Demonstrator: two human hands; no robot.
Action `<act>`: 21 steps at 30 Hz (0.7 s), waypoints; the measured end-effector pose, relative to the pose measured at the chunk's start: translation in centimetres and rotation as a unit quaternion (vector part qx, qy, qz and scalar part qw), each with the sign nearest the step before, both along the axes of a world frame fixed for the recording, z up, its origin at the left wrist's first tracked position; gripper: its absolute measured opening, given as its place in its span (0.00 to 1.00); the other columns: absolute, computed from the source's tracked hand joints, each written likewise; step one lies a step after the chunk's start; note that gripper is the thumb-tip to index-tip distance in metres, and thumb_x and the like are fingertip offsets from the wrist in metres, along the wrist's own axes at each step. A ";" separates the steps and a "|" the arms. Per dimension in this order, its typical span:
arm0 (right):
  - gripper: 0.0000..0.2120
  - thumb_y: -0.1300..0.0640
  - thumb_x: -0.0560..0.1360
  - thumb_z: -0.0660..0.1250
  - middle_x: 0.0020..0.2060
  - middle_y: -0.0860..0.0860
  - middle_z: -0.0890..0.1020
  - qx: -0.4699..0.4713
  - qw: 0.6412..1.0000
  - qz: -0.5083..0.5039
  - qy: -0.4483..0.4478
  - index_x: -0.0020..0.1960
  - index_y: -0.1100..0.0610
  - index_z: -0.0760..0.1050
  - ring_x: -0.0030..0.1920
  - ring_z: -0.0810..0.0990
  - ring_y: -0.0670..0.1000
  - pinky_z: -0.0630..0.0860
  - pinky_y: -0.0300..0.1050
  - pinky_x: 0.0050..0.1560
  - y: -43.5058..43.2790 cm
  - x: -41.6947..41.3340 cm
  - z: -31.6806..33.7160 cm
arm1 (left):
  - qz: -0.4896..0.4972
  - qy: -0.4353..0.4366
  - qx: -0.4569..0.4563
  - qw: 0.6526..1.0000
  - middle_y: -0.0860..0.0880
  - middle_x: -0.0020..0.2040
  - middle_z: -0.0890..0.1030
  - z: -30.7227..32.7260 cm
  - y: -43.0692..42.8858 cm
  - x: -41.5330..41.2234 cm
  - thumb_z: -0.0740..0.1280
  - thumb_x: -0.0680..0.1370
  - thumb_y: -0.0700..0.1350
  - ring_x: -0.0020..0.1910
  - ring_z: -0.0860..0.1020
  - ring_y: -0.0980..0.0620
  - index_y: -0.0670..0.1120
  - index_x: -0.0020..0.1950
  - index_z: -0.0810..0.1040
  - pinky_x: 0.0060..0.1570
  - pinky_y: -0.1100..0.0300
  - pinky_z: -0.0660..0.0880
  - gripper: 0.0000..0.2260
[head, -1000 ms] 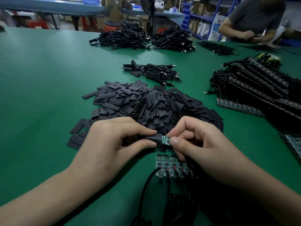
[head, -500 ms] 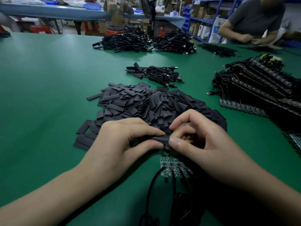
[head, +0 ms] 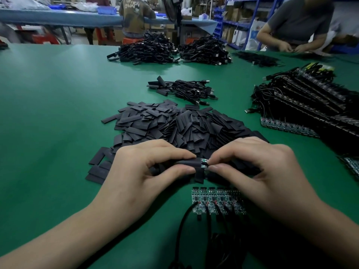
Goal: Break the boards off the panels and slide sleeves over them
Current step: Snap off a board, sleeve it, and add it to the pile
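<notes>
Head view: one board going into its sleeve

My left hand [head: 143, 171] pinches a flat black heat-shrink sleeve [head: 185, 163] between thumb and forefinger, its open mouth facing right. My right hand [head: 258, 171] pinches the far end of a small green circuit board [head: 204, 164] with thumb and fingertips. Only a short stretch of the board shows between my two hands, right at the sleeve's mouth, just above the green table mat [head: 48, 113].

I judge this to be the sleeving step for a board already snapped free. Next I need to push the board straight along the sleeve's axis, keeping the mouth open, until the green is covered. Whether it is already partly inside I cannot tell.

Below my hands lies the green strip panel of joined boards [head: 215, 202] with black cables [head: 180, 230] attached, waiting to be broken apart. Beyond them sits the heap of loose black sleeves [head: 174, 125].
</notes>
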State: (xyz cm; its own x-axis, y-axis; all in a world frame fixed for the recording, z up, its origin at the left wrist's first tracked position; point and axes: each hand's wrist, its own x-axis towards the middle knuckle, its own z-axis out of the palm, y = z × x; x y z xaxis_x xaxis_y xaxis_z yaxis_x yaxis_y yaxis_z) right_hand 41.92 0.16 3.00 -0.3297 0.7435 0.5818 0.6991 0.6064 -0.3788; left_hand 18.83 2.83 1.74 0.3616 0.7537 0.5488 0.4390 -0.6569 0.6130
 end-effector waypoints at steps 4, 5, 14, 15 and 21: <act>0.01 0.55 0.75 0.74 0.40 0.42 0.84 0.030 0.999 0.010 -0.012 0.47 0.51 0.84 0.43 0.81 0.44 0.76 0.45 0.49 0.0 -0.1 -0.1 | -0.004 0.002 0.006 1.000 0.59 0.45 0.84 0.0 -0.1 0.0 0.75 0.73 0.50 0.45 0.82 0.61 0.52 0.51 0.87 0.47 0.70 0.74 0.08; 0.01 0.55 0.75 0.74 0.40 0.43 0.84 0.038 0.999 0.012 -0.015 0.47 0.52 0.84 0.43 0.82 0.45 0.77 0.46 0.48 0.0 -0.1 -0.1 | -0.004 0.005 0.011 1.000 0.59 0.45 0.84 0.0 -0.1 0.1 0.75 0.73 0.50 0.45 0.82 0.61 0.52 0.51 0.87 0.47 0.69 0.74 0.08; 0.02 0.55 0.76 0.74 0.42 0.42 0.84 0.022 1.000 0.018 0.008 0.47 0.52 0.85 0.45 0.83 0.44 0.78 0.46 0.47 0.0 -0.6 -0.3 | -0.016 0.015 0.023 0.999 0.57 0.45 0.84 -0.2 -0.1 0.2 0.75 0.74 0.49 0.45 0.82 0.58 0.51 0.53 0.87 0.45 0.64 0.77 0.09; 0.01 0.55 0.76 0.74 0.42 0.42 0.84 0.016 1.000 0.014 0.014 0.47 0.51 0.85 0.45 0.83 0.43 0.78 0.46 0.47 0.0 -0.6 -0.4 | -0.016 0.011 0.021 1.000 0.57 0.45 0.84 -0.2 -0.1 0.2 0.75 0.74 0.49 0.45 0.82 0.58 0.51 0.53 0.87 0.45 0.63 0.77 0.09; 0.07 0.47 0.74 0.73 0.48 0.40 0.84 -0.085 0.992 -0.012 0.091 0.52 0.43 0.82 0.53 0.83 0.45 0.77 0.42 0.51 -0.2 -0.3 -0.3 | -0.005 -0.024 0.025 0.999 0.56 0.45 0.83 0.0 -0.1 0.2 0.74 0.74 0.48 0.45 0.81 0.57 0.52 0.53 0.86 0.46 0.67 0.74 0.09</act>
